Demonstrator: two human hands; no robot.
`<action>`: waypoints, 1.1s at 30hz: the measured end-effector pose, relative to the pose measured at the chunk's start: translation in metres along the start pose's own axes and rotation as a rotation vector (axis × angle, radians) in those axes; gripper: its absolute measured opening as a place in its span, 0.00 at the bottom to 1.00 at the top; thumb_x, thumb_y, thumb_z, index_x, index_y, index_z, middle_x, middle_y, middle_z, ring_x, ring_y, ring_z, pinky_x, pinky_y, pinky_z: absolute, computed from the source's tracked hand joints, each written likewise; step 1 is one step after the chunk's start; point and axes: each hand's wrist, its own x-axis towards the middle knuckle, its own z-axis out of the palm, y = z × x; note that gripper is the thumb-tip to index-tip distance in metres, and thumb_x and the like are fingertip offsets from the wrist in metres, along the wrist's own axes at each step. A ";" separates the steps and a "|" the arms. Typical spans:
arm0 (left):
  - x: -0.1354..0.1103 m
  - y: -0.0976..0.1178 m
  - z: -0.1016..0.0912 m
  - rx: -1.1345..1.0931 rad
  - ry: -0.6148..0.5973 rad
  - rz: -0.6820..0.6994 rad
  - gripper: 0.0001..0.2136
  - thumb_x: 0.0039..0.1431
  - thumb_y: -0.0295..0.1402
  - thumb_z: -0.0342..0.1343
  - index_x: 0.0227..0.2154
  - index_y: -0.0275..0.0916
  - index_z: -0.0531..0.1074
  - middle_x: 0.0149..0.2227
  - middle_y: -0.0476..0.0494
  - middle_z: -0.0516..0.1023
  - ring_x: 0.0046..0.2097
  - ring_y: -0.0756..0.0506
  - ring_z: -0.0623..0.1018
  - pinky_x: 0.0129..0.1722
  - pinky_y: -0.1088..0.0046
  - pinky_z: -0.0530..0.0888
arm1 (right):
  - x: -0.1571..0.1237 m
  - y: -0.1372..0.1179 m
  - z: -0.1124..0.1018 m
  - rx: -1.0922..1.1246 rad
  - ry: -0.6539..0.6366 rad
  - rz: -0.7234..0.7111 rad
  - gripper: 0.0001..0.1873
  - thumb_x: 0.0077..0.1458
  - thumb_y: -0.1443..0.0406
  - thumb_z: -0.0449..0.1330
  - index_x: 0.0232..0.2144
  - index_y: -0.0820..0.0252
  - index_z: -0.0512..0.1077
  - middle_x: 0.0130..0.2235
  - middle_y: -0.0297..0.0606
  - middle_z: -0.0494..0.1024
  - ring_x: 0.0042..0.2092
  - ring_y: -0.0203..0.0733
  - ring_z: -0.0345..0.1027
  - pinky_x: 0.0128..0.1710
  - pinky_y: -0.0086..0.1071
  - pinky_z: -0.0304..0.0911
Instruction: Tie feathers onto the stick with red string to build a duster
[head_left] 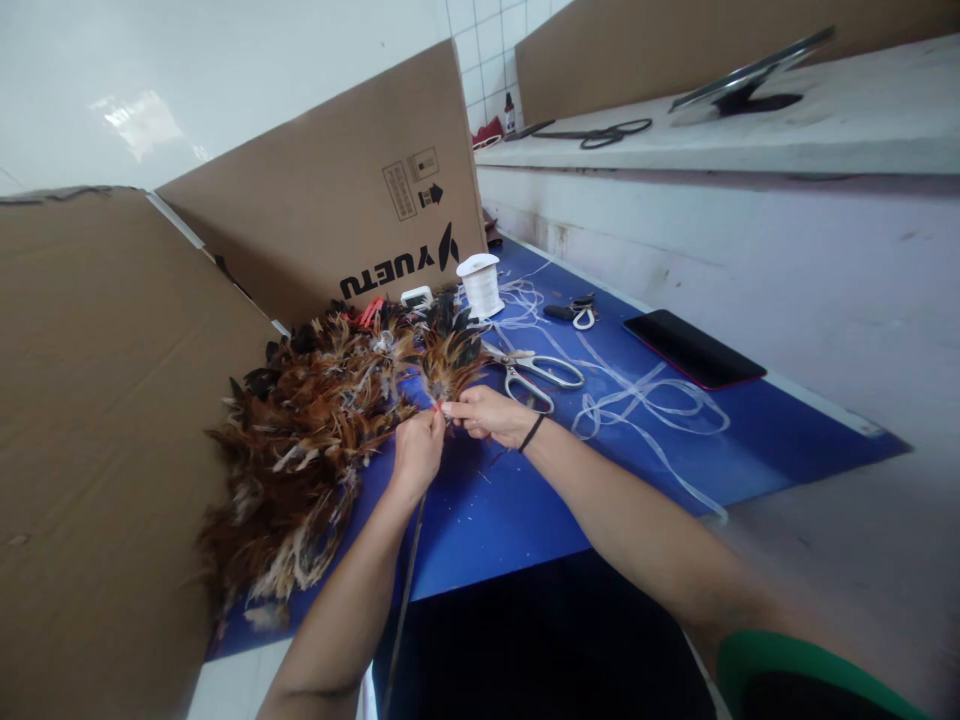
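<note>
A small bunch of brown and black feathers (pixel 451 360) points away from me, its base pinched between my two hands. My left hand (pixel 417 452) is closed at the base, where a bit of red shows at the fingertips. From beneath this hand a thin dark strip (pixel 407 580) runs down toward my lap. My right hand (pixel 491 413), with a black band on its wrist, grips the same base from the right. Beside it lie silver scissors (pixel 534 378) with looped handles. To the left spreads a large heap of brown feathers (pixel 300 440).
A white spool (pixel 480 287) stands behind the scissors, with loose translucent ribbon (pixel 649 395) trailing right across the blue table surface (pixel 510 530). A dark tablet or phone (pixel 694 348) and a key bunch (pixel 576 312) lie right. Cardboard (pixel 315 180) walls the left and back; a shelf (pixel 750 150) runs right.
</note>
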 end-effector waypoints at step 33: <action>0.006 -0.003 -0.008 -1.164 -0.328 -0.411 0.15 0.46 0.39 0.61 0.31 0.32 0.70 0.29 0.45 0.73 0.25 0.53 0.71 0.18 0.80 0.65 | 0.004 0.015 0.018 0.056 0.141 -0.153 0.17 0.49 0.56 0.60 0.20 0.62 0.62 0.16 0.26 0.60 0.14 0.24 0.48 0.12 0.23 0.37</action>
